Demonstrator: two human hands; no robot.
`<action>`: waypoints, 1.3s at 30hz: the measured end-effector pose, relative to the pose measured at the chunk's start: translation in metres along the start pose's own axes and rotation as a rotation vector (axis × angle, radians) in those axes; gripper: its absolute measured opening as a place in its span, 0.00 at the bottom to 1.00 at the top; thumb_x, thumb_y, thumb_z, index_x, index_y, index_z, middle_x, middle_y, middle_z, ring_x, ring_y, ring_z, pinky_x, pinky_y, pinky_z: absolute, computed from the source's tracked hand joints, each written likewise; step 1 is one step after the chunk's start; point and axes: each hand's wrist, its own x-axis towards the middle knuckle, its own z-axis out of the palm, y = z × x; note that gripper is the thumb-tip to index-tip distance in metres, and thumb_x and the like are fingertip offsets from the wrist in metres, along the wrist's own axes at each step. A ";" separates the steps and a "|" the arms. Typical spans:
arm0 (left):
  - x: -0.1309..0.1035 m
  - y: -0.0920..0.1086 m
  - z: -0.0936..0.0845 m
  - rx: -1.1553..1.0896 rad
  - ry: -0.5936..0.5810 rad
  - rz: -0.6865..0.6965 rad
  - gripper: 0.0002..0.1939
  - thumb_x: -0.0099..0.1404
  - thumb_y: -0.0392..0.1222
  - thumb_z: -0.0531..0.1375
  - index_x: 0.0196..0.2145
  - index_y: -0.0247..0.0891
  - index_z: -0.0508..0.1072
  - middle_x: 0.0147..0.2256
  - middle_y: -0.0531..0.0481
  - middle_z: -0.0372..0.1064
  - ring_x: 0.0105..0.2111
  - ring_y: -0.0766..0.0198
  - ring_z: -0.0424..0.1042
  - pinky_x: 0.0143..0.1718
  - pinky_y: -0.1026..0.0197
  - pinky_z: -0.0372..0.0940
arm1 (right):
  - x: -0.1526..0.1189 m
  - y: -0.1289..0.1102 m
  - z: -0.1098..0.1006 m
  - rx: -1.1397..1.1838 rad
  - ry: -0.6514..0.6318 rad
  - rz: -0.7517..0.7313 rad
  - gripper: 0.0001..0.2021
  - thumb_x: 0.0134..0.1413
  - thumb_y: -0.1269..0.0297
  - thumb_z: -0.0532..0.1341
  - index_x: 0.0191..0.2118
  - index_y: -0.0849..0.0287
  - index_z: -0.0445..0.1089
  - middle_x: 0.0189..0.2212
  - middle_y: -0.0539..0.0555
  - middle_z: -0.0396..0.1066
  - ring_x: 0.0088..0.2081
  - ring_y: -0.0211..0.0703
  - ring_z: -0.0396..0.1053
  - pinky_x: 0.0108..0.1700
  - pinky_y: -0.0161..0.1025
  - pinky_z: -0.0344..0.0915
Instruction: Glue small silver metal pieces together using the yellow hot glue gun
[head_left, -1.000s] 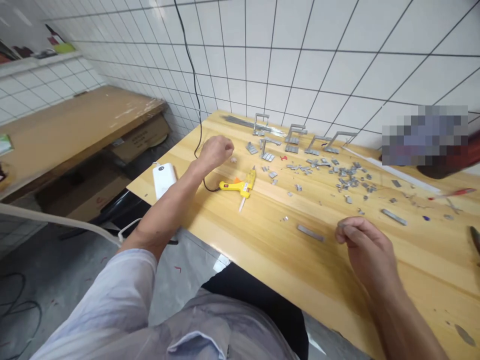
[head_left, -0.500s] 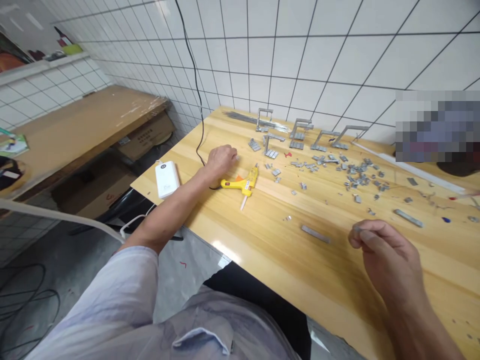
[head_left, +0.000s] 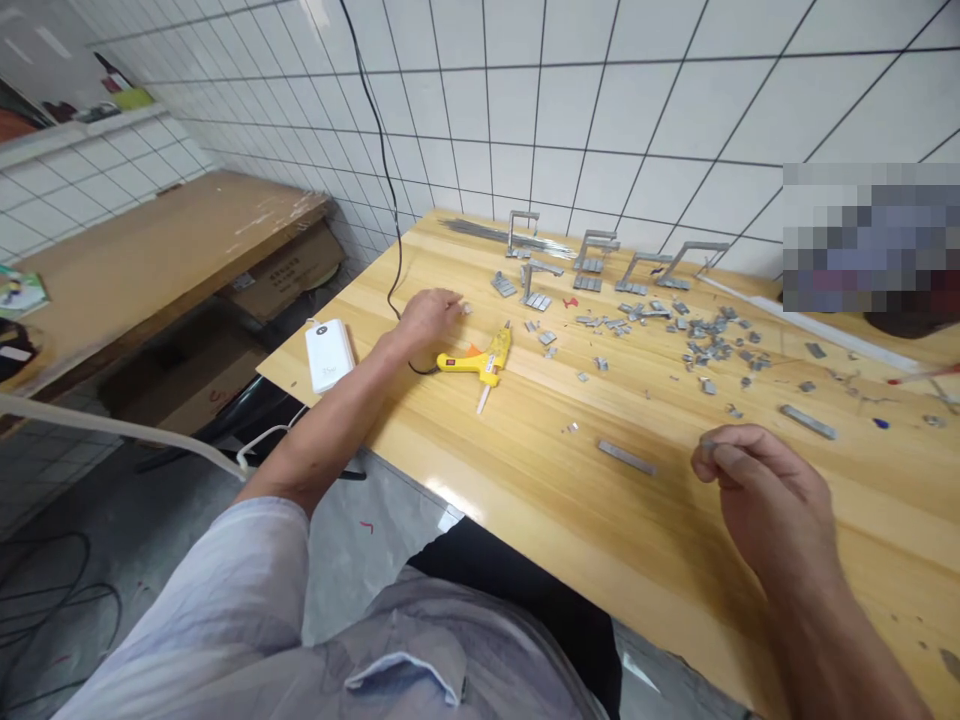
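Observation:
My left hand (head_left: 429, 318) is low over the far left part of the table, fingers stretched and slightly parted. A tiny whitish bit (head_left: 466, 310) lies by its fingertips. Just right of this hand rests a yellow hot glue gun (head_left: 474, 362) with a glue stick jutting from its back. My right hand (head_left: 776, 500) is closed in a pinch on a small grey metal piece (head_left: 707, 446), mostly hidden by the fingers. Left of it, a flat grey metal strip (head_left: 626, 457) lies on the wooden table (head_left: 525, 480).
Several bent grey metal stands (head_left: 536, 285) are near the tiled wall, beside a bundle of thin rods (head_left: 480, 234). Small metal pieces (head_left: 709, 340) are scattered across the right half. A white power bank (head_left: 329, 356) lies at the left edge. Another metal strip (head_left: 808, 421) lies farther right.
The fingers of my left hand have opened a little from a curled pinch, and the whitish bit shows apart from them. My right hand keeps its pinch. The view has shifted slightly.

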 end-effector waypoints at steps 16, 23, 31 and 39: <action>-0.129 0.168 -0.021 -1.198 -0.450 0.358 0.22 0.67 0.49 0.67 0.56 0.40 0.80 0.46 0.46 0.80 0.29 0.70 0.69 0.31 0.64 0.66 | -0.032 -0.033 0.033 -0.269 -0.205 -0.299 0.08 0.59 0.56 0.71 0.36 0.54 0.78 0.29 0.48 0.74 0.30 0.38 0.67 0.35 0.38 0.66; -0.127 0.177 -0.010 -1.416 -0.479 0.291 0.11 0.66 0.47 0.68 0.41 0.37 0.81 0.36 0.49 0.79 0.32 0.66 0.73 0.34 0.63 0.66 | -0.024 -0.030 0.047 -0.182 -0.333 -0.192 0.16 0.56 0.48 0.73 0.35 0.55 0.77 0.28 0.48 0.74 0.28 0.36 0.67 0.33 0.36 0.66; -0.118 0.174 0.013 -1.512 -0.659 0.188 0.19 0.62 0.54 0.72 0.36 0.37 0.74 0.31 0.53 0.73 0.25 0.71 0.65 0.28 0.65 0.60 | -0.009 -0.009 0.055 -0.091 -0.258 -0.131 0.19 0.51 0.47 0.75 0.38 0.55 0.75 0.27 0.45 0.72 0.26 0.35 0.68 0.31 0.36 0.69; -0.126 0.171 0.032 -1.517 -0.556 0.191 0.20 0.65 0.58 0.71 0.37 0.37 0.74 0.28 0.56 0.67 0.25 0.71 0.62 0.29 0.65 0.59 | -0.017 0.003 0.050 -0.164 -0.209 -0.225 0.18 0.56 0.47 0.74 0.42 0.54 0.76 0.32 0.50 0.77 0.33 0.39 0.73 0.37 0.39 0.72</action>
